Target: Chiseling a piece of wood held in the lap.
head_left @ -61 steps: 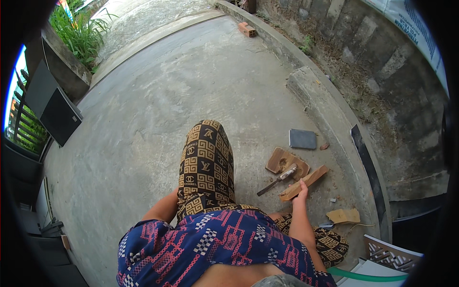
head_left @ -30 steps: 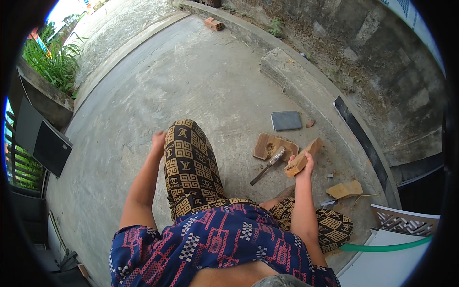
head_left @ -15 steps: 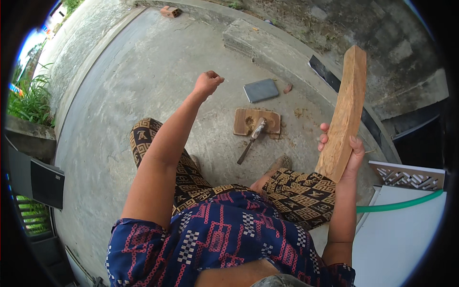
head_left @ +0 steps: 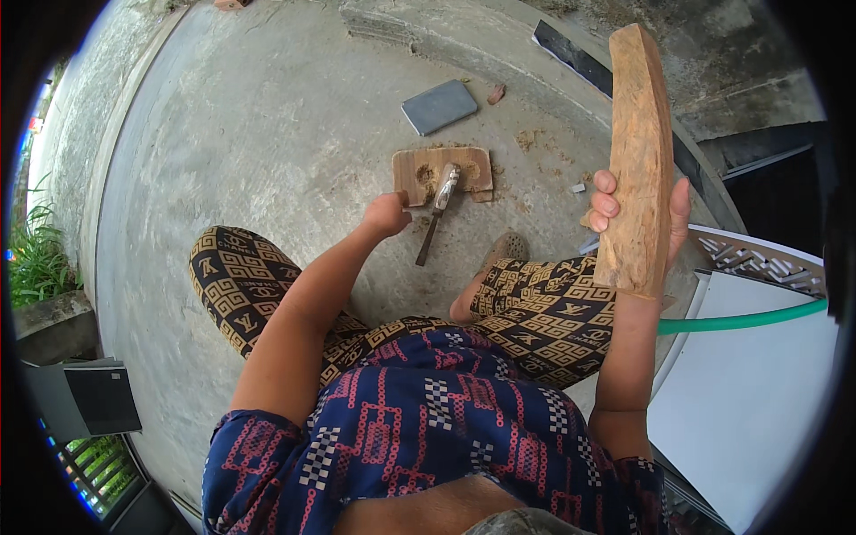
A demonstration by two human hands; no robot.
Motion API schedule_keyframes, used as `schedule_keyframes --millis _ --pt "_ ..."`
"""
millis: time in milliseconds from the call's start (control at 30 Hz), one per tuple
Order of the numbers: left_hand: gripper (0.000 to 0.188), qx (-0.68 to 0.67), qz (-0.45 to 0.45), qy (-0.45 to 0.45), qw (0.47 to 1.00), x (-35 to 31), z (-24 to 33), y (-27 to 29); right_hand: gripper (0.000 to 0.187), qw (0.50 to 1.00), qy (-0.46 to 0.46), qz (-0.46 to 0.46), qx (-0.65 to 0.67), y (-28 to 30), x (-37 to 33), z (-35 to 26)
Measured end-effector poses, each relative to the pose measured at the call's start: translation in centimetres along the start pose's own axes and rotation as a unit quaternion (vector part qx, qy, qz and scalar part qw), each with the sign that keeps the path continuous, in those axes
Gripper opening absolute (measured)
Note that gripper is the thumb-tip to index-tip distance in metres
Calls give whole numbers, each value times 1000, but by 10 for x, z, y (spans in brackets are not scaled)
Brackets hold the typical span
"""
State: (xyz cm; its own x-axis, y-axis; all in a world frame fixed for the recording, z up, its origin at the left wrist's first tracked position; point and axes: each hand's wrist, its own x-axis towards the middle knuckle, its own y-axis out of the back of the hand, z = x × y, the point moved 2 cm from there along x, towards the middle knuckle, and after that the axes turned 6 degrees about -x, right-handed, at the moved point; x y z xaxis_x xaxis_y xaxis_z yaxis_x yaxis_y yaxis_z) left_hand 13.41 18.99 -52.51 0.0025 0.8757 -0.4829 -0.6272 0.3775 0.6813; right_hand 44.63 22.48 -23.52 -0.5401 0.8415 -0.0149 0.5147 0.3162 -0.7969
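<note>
My right hand [head_left: 679,218] grips a long, angular piece of wood [head_left: 638,152] and holds it up at the right, fingers on one side and thumb on the other. Closed at the near left corner of a small brown wooden board [head_left: 477,162], my left hand [head_left: 387,215] seems to pinch the board's edge; its fingertips are partly hidden. The board lies on the ground with two rough hollows and wood crumbs on it. Across it rests a chisel-like tool [head_left: 446,189] with a pale handle and a narrow dark blade pointing towards me.
A flat grey rectangular slab [head_left: 440,107] and a small reddish chip [head_left: 497,94] lie beyond the board on the concrete. Wood debris [head_left: 528,141] is scattered to its right. A green hose [head_left: 740,319] crosses a white panel [head_left: 727,392] at right. A low concrete step [head_left: 401,28] runs behind.
My left hand has come down from the air beyond the board to its near left corner. The piece of wood in my right hand is more upright. The view has shifted too.
</note>
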Motion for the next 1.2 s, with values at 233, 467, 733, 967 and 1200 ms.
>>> schedule_keyframes --millis 233,467,733,967,1200 --pt "50 -61 34 15 997 -2 50 -42 75 999 -37 23 12 -14 13 13" --pt "51 -31 31 43 998 36 77 -41 78 996 -24 68 -51 -12 13 15" --pt "50 -122 32 58 990 46 64 -15 69 994 -40 75 -75 -7 18 15" --pt "18 -493 0 8 870 39 74 105 66 996 -20 61 -59 -11 18 11" --pt "19 -496 113 -36 860 3 64 128 65 996 -31 59 -66 -15 11 15"
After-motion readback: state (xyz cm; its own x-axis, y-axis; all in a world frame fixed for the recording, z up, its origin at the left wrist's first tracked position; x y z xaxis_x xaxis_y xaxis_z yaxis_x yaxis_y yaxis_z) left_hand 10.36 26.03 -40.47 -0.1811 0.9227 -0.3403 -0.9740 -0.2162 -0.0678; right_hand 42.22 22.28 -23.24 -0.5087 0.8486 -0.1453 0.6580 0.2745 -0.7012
